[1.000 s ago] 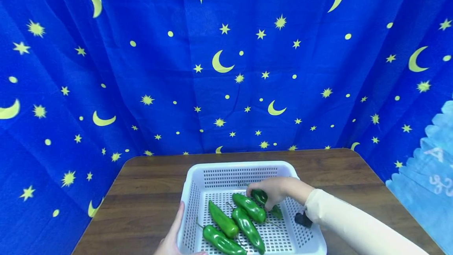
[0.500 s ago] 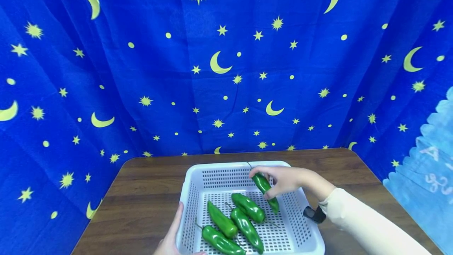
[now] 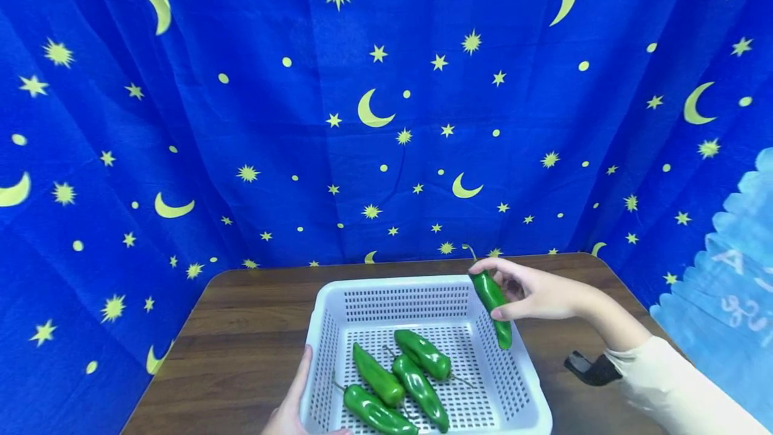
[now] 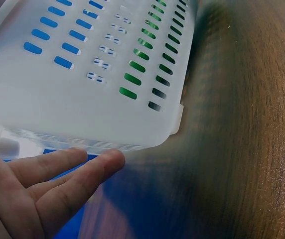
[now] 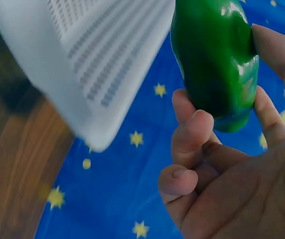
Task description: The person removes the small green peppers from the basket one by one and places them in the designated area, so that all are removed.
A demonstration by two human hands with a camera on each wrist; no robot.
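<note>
My right hand (image 3: 540,291) pinches a glossy green chili pepper (image 3: 489,293) between thumb and fingers, above the right wall of a white perforated plastic basket (image 3: 395,282). The pepper is tilted, its thin stem pointing up and away. In the right wrist view this pepper (image 5: 214,55) is close up, with several fingers curled around its lower end. My left hand (image 3: 291,400) rests at the basket's left side. The left wrist view shows its straight fingers (image 4: 72,191) at the basket's outer edge. Several green peppers (image 3: 421,391) lie on the basket floor, in its nearer half.
The basket stands on a brown wooden table (image 3: 260,314). Behind and at the sides hangs a blue cloth (image 3: 290,113) with yellow stars and moons. A light blue scalloped cloth (image 3: 733,267) hangs at the right. A black wrist strap (image 3: 592,368) sits at the right sleeve.
My right hand has lifted the pepper from the basket floor and carried it up and right, over the right wall. The left hand and the other peppers have stayed in place.
</note>
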